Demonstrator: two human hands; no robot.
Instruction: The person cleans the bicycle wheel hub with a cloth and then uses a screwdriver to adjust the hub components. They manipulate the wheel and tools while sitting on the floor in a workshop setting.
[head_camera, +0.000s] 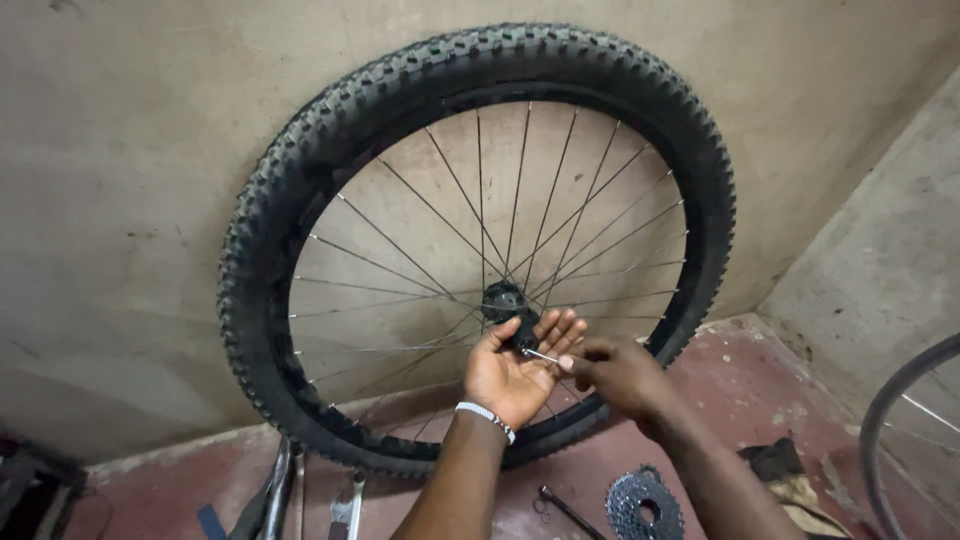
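One knobby wheel (478, 240), one cassette (645, 505), two hands (515, 375), one second rim (915, 430).
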